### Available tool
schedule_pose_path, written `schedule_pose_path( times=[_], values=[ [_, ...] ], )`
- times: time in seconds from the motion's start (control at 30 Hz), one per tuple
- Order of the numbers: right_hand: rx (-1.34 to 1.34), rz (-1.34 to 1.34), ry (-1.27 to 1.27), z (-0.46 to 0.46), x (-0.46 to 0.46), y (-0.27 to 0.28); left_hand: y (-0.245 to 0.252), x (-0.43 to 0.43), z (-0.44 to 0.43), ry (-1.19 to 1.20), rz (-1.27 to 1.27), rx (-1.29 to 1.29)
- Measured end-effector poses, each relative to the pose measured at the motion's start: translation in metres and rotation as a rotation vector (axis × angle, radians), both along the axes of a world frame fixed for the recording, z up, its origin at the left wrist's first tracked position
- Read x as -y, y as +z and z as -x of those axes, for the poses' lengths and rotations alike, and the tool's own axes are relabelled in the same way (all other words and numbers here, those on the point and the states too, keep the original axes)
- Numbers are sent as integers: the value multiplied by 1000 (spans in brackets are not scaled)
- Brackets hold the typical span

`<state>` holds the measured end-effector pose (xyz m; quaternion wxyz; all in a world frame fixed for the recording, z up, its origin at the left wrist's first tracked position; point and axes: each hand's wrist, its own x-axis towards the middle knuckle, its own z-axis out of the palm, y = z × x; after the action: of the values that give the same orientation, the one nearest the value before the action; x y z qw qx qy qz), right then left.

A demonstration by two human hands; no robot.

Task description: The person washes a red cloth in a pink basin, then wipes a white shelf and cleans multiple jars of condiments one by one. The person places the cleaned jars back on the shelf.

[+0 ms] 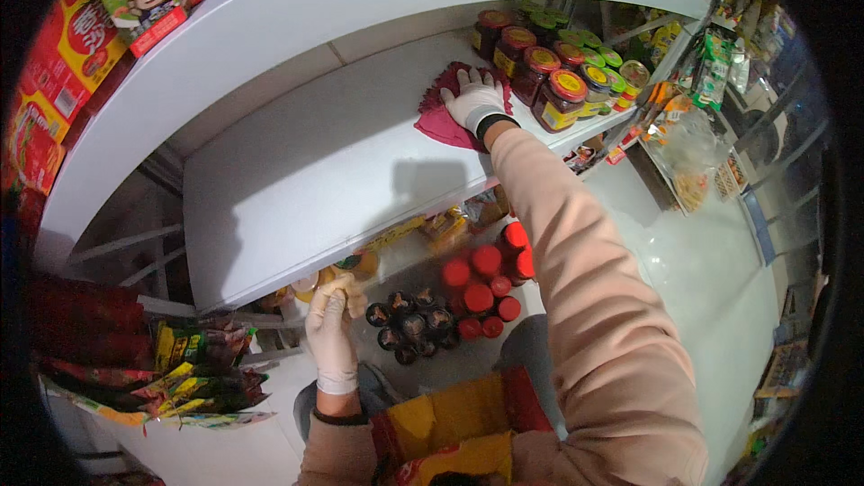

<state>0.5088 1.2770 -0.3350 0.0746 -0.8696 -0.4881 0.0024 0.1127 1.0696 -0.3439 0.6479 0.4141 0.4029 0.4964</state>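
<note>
My right hand (476, 98), in a white glove, lies flat with fingers spread on a dark red cloth (439, 129). Beneath the cloth is a white shelf board (297, 182). Just right of that hand stand glass jars of dark contents with red-and-yellow lids (567, 86), and jars with green lids (611, 57) behind them. My left hand (334, 324), also gloved, is lower down, in front of the shelf's front edge. Its fingers are curled in, and I see nothing held in them. Beyond its fingertips are partly hidden containers with pale yellowish tops (307, 283).
Below the shelf stand red-capped bottles (478, 298) and dark-capped bottles (413, 325). An open red-and-yellow carton (445, 412) is right before me. An upper shelf (283, 10) overhangs, bearing red packages (71, 47). Bagged goods (202, 364) fill a rack at left; a plastic bag (692, 148) lies at right.
</note>
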Motion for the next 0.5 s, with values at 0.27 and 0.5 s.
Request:
schedule_pose_path(
  times=[0.27, 0.5],
  values=[
    [-15, -6, -54, 5, 41, -3, 1, 7, -1, -8, -14, -44],
    [-72, -23, -147, 14, 61, -6, -2, 7, -3, -45, -27, -83]
  ],
)
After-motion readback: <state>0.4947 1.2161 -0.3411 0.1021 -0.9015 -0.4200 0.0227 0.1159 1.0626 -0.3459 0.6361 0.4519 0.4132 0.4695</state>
